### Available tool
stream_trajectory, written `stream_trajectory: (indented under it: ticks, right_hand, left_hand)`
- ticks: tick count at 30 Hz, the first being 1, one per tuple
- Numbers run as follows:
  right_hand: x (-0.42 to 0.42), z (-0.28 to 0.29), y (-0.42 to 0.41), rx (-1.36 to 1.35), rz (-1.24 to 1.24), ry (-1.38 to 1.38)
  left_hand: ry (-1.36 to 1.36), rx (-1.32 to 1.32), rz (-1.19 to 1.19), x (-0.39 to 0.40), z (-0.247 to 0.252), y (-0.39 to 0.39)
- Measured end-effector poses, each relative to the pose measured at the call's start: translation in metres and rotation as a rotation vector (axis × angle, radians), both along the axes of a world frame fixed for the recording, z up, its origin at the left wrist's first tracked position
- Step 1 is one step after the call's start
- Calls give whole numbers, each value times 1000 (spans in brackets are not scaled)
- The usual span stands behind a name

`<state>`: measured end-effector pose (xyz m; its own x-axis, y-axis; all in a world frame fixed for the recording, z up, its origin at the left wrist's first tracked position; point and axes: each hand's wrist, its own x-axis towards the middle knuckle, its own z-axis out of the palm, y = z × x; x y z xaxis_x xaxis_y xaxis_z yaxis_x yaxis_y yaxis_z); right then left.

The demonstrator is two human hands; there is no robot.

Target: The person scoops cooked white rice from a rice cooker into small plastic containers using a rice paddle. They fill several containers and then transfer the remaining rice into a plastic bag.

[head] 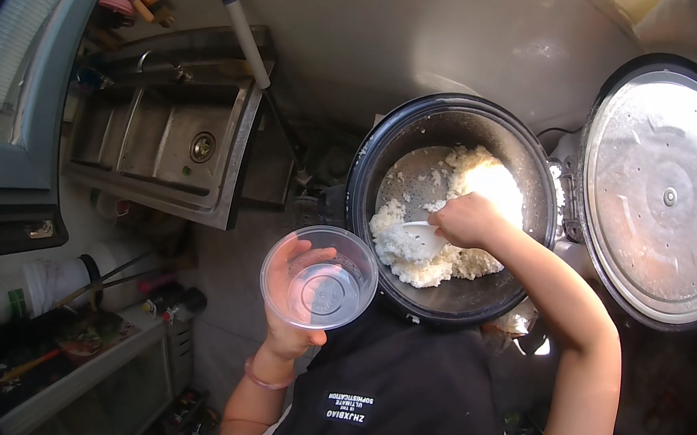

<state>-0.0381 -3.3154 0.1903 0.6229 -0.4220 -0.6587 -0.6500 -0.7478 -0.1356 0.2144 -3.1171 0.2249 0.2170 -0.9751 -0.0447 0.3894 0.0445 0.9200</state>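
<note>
Inside a large rice cooker (469, 105), cooked white rice (486, 176) is heaped along the right and front of the pot, and part of the perforated bottom shows bare with scattered grains. My right hand (466, 220) reaches in over the rice and grips a white rice paddle (423, 235), whose blade carries or presses against a clump of rice. Just outside the cooker's left rim, my left hand (290, 335) supports a clear round plastic tub (326, 288) from below. Fingers show through its wall, and no rice is visible inside it.
The cooker's lid (668, 193) stands raised on its hinge at the right. A stainless steel sink (182, 129) is at the left, with a grey pipe (246, 39) above its right corner. Lower left, a glass-fronted cabinet (95, 382) bears assorted items. A blue-framed window (33, 156) borders the far left.
</note>
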Motion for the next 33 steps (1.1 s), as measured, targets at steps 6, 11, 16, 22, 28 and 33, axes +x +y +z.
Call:
stream_trajectory:
  ticks: [6,11,16,22,28,33]
  right_hand:
    - [-13,15,4,28,59,-85]
    - [-58,60,20,-5,-225,-283]
    - [-82,158,18,-281,-348,-386]
    - [-34,221,42,-703,-218,-186]
    - [-62,230,50,-421,-595,-497]
    - [-51,168,72,-466,-520,-464]
  left_hand:
    - [88,-15,104,-4,1,-7]
    - [152,-15,98,-5,0,-23]
    - [-28,-25,51,-36,-5,-53]
    - [600,37,-176,-107,-12,-96]
    - [667,37,-131,-106,-20,-97]
    - [670,103,-121,-120,-14,-93]
